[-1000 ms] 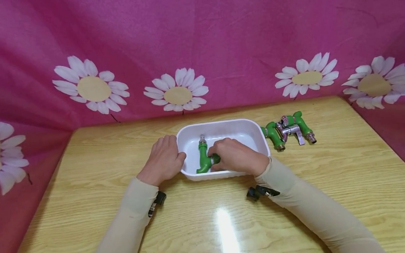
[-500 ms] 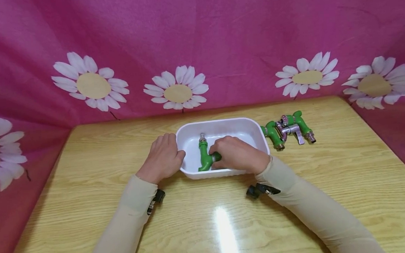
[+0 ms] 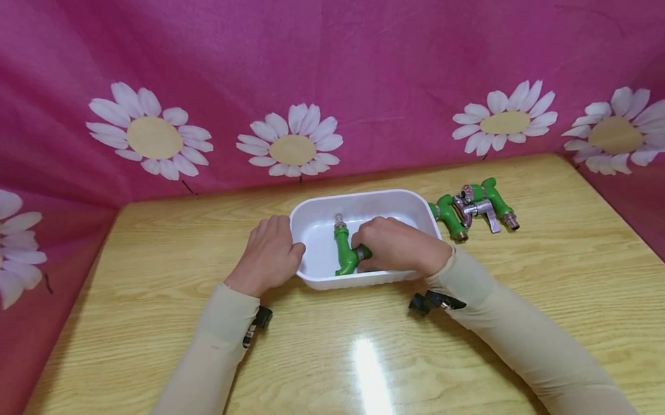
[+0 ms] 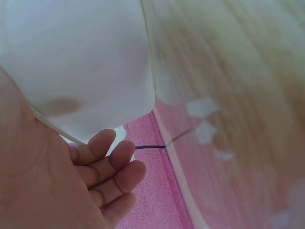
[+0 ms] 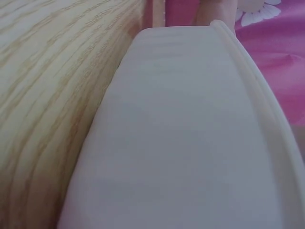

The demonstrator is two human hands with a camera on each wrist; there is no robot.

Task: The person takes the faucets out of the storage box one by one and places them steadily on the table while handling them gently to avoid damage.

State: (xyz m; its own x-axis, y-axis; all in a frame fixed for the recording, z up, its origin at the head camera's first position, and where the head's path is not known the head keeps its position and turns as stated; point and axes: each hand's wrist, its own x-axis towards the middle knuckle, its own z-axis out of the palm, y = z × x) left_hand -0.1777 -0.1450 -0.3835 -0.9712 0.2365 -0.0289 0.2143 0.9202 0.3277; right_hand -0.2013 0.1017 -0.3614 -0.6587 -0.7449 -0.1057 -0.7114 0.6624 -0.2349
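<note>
In the head view a white plastic tub (image 3: 314, 283) stands on the wooden table. My left hand (image 3: 269, 256) grips its left end, with the thumb over the rim and the fingers outside; the left wrist view shows those fingers (image 4: 114, 174) curled beside the wall. Inside the tub my right hand (image 3: 397, 245) holds a green tap (image 3: 344, 248) by its dark green end. The tap's clear-looking nozzle points toward the back wall of the tub. My right fingertips are partly hidden. The right wrist view shows mostly the tub's outer side (image 5: 176, 129), not the hand's grip.
Right of the tub lie two more green taps, one close by the tub wall (image 3: 452, 218) and one farther right (image 3: 495, 201), with a metal lever (image 3: 484, 213) between them. A pink flowered cloth (image 3: 387, 71) hangs behind the table (image 3: 319, 360).
My right hand has shifted slightly to the right inside the tub, carrying the green tap with it. The left hand stays on the tub's left end.
</note>
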